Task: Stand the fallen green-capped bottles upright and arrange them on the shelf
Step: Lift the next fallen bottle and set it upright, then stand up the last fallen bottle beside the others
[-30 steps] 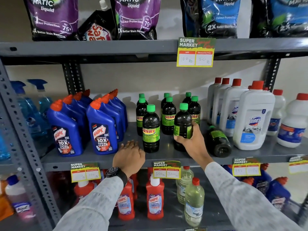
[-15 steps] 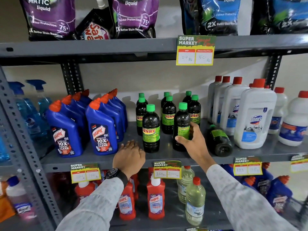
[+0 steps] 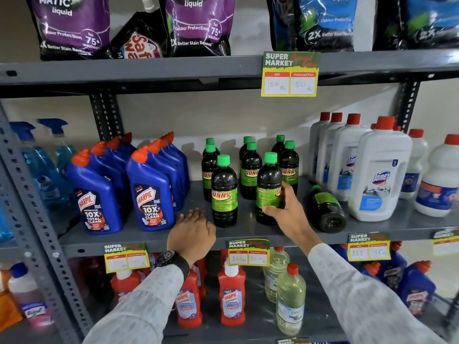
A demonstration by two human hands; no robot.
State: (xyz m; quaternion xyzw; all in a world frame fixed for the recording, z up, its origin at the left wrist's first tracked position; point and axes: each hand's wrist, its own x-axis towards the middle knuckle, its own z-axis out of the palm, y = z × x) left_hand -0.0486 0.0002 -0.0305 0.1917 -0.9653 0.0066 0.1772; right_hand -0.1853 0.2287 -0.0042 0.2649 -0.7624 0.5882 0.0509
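On middle shelf [image 3: 248,232], right hand [image 3: 285,209] grips upright SUNNY bottle [image 3: 269,187]. Left hand [image 3: 192,232] flat, released. One green-capped bottle [image 3: 325,209] lies beside Domex jug [image 3: 380,175].

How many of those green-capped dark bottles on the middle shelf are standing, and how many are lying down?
Standing green-capped bottles: 8, one gripped by the right hand
Fallen green-capped bottle: 1
Total: 9

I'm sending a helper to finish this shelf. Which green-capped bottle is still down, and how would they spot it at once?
Look at the middle grey shelf, between the upright green-capped bottles and the white Domex jugs. There the fallen bottle lies just right of the right hand. It alone lies on its side, dark base toward you, cap pointing back.
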